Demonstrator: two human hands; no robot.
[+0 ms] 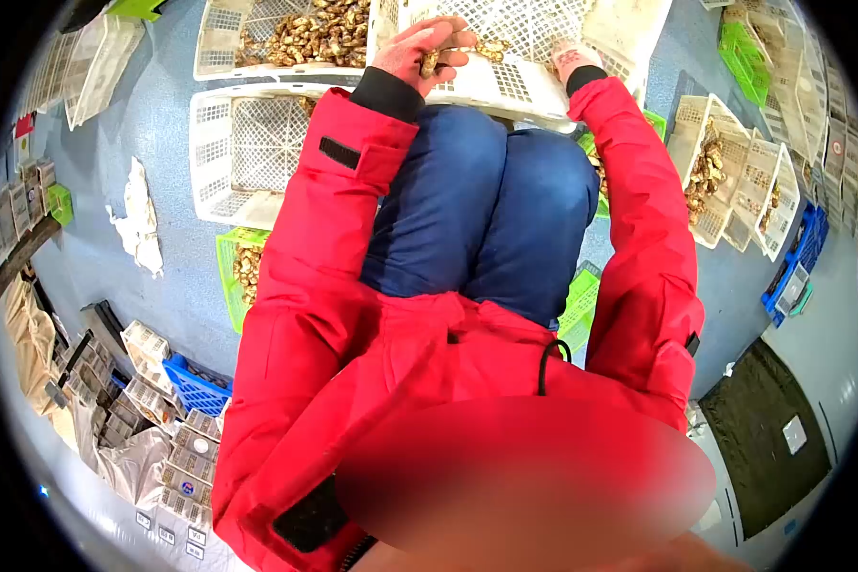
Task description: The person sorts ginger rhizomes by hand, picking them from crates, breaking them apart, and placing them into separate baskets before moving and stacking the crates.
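Observation:
My left hand [421,50] is over the left part of a white plastic crate [534,33] in front of my knees. Its fingers are curled round a small brown-and-cream lumpy piece [430,64]. A few similar lumpy pieces [492,50] lie in the crate just right of the fingertips. At the right side of the same crate is my right hand [570,59], reaching inside; its fingers are too small and unclear to read. To the left, another white crate [217,43] holds a heap of the same brown pieces [324,33].
Below the heaped crate is a white crate [210,153] with a few pieces at its corner. Green baskets [227,276] stand beside my legs. White crates [686,133] with brown pieces are at right. A white cloth [138,219] lies on the blue floor [167,124].

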